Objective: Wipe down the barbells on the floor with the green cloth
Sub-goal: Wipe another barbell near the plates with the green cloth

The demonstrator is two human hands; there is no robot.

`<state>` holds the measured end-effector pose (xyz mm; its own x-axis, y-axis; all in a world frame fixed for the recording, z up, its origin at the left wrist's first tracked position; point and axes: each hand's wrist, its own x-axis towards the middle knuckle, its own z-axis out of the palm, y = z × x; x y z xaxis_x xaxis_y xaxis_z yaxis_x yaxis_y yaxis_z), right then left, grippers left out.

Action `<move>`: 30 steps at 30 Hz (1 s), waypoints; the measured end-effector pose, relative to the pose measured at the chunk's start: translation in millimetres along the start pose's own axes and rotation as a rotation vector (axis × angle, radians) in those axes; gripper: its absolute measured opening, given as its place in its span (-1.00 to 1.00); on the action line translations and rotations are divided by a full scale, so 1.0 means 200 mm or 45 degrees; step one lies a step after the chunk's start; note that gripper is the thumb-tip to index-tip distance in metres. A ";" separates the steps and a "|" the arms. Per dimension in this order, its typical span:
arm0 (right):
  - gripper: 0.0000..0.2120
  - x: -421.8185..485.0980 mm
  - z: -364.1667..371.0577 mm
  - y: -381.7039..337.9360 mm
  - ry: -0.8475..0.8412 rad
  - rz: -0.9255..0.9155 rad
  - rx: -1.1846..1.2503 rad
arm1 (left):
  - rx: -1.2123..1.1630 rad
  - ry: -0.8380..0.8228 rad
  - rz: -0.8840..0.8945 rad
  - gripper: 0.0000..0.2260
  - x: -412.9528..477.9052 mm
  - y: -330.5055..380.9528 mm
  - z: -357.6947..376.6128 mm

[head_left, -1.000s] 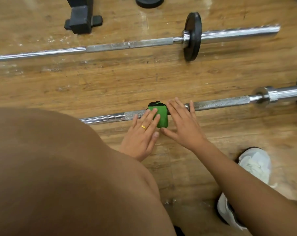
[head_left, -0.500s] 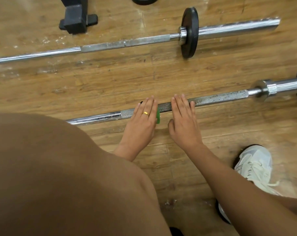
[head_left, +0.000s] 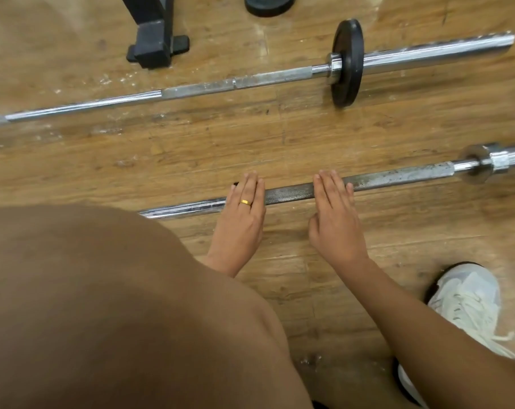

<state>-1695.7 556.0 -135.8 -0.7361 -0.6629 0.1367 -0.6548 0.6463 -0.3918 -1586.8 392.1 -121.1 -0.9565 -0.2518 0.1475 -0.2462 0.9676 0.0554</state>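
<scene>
Both your hands lie flat across the near bar (head_left: pixel 368 180) on the floor (head_left: pixel 191 149).

Your left hand (head_left: pixel 244 214), ring (head_left: pixel 245 202) showing, and your right hand (head_left: pixel 334 219) rest on the bar's rough middle with fingers straight and together, gripping nothing. The cloth is hidden; only a dark scrap (head_left: pixel 235 183) peeks out by the left little finger. The near bar runs left to right, climbing slightly toward its collar (head_left: pixel 483 163). The far bar (head_left: pixel 250 81) lies roughly parallel beyond it, with a plate (head_left: pixel 347 62) on it and its sleeve end pointing right. Your shoe (head_left: pixel 468 302) sits near the right forearm.
</scene>
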 end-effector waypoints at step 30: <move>-0.18 0.05 0.02 0.02 -0.045 -0.002 -0.098 | -0.168 0.034 0.294 -0.38 0.09 0.00 0.05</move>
<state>-1704.0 550.7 -139.6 -0.7295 -0.6759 0.1048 -0.6683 0.6715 -0.3201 -1605.3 388.7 -129.1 -0.9800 -0.0264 0.1974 0.0025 0.9894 0.1449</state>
